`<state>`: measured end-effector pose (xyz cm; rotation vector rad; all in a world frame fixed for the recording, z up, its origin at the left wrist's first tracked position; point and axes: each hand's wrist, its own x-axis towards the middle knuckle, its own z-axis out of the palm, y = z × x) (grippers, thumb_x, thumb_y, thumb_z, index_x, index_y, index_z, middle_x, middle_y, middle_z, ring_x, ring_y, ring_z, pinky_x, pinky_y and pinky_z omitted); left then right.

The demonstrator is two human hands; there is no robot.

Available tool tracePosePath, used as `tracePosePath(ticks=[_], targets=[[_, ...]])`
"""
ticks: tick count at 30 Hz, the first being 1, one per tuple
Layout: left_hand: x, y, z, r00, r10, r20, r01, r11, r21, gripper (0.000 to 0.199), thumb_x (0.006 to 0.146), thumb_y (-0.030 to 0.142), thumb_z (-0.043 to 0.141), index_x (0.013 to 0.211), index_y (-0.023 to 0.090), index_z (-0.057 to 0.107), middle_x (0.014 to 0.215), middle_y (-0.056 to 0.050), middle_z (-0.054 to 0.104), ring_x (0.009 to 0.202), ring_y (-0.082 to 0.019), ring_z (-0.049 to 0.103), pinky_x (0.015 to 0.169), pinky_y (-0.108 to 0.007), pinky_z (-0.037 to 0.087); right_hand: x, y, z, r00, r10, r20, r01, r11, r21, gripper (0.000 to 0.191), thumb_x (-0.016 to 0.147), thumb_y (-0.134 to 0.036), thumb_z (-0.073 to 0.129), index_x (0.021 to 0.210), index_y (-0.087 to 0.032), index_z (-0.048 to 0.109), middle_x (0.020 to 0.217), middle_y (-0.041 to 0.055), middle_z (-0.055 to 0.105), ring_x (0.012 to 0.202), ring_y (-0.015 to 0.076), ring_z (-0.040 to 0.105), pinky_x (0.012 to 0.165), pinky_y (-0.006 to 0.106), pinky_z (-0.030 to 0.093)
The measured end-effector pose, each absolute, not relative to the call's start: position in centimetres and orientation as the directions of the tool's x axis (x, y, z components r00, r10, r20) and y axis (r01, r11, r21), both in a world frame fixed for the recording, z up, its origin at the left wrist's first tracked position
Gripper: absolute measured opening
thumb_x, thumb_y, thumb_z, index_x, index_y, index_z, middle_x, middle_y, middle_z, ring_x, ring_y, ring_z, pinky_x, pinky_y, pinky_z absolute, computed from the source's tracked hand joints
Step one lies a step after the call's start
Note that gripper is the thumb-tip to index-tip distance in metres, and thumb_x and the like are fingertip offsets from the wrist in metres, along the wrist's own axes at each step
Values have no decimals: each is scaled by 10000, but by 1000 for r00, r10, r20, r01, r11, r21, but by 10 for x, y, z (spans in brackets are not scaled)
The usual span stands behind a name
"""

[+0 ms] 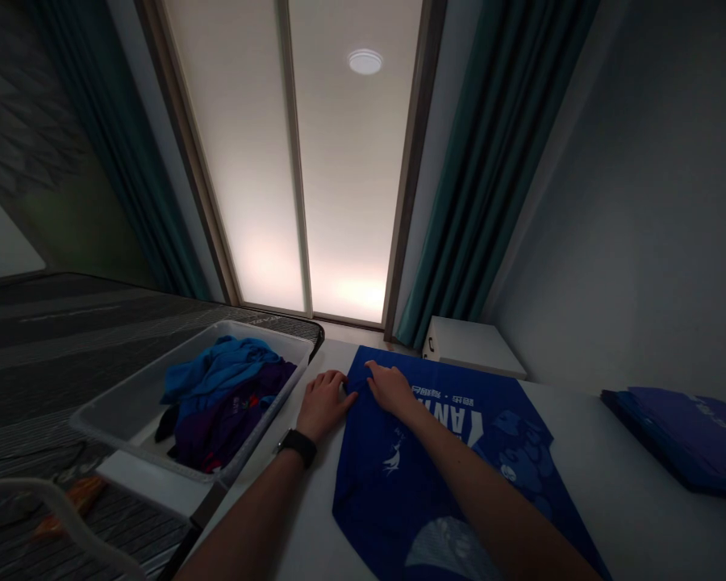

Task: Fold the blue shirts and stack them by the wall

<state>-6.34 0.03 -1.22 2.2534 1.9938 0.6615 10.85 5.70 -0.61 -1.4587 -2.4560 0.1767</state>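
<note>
A blue T-shirt (363, 476) with white lettering, a small white bird print and a paler pattern lies spread on the white table. My left hand (325, 403), with a dark watch on its wrist, is at the shirt's left edge. Its fingers are bent and the thumb lies over the cloth, with a bit of blue fabric between them. On the shirt's upper left part rests my right hand (391, 389), thumb and forefinger closed on the fabric near the left hand. My right forearm crosses over the printed lettering and hides part of it.
Left of the table stands a clear plastic bin (127, 440) holding crumpled blue and purple clothes (221, 395). Folded garments (690, 436) lie stacked at the table's right. Behind are a white cabinet (475, 347), teal curtains (460, 218) and a frosted sliding door (344, 177).
</note>
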Motion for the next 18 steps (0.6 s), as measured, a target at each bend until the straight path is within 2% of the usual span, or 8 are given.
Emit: tracePosePath(ticks=[6, 10, 14, 16, 18], targets=[[-62, -1, -10, 69, 963, 262, 936, -153, 317, 231, 894, 407, 550, 1047, 240, 597, 1178, -57, 611, 1144, -258, 515, 979, -418, 359, 109, 60, -8, -405, 898, 170, 882, 433, -184, 386, 955, -167, 375, 1333, -173, 455, 1125, 124, 672, 1022, 240, 622, 885, 365, 387], [-62, -1, -8, 105, 947, 303, 931, -201, 304, 325, 923, 367, 516, 1230, 269, 561, 1238, -58, 602, 1173, -264, 509, 986, -438, 371, 111, 54, -3, -397, 891, 220, 892, 431, -139, 389, 948, -145, 357, 1308, -161, 503, 1201, 154, 613, 1129, 273, 537, 922, 400, 379], [-64, -5, -6, 299, 889, 346, 880, -397, 260, 361, 965, 232, 403, 1294, 269, 547, 1390, -42, 530, 1295, -218, 443, 1074, -404, 331, 114, 35, 1, -470, 841, 266, 850, 513, -121, 411, 963, -158, 309, 1310, -146, 527, 1271, 159, 577, 1197, 270, 487, 976, 408, 369], [-65, -10, -7, 411, 859, 305, 848, -483, 219, 390, 968, 251, 399, 1342, 248, 512, 1432, -50, 500, 1330, -214, 423, 1115, -407, 298, 117, 24, -2, -546, 791, 276, 794, 593, -132, 430, 971, -187, 306, 1355, -141, 495, 1367, 142, 526, 1279, 251, 433, 1047, 405, 331], [-65, -17, -11, 454, 857, 243, 847, -500, 180, 468, 969, 336, 413, 1421, 216, 424, 1487, -79, 435, 1373, -232, 380, 1131, -430, 287, 121, 15, -9, -606, 757, 245, 748, 647, -150, 464, 980, -240, 307, 1417, -142, 429, 1471, 116, 434, 1371, 232, 339, 1122, 412, 250]])
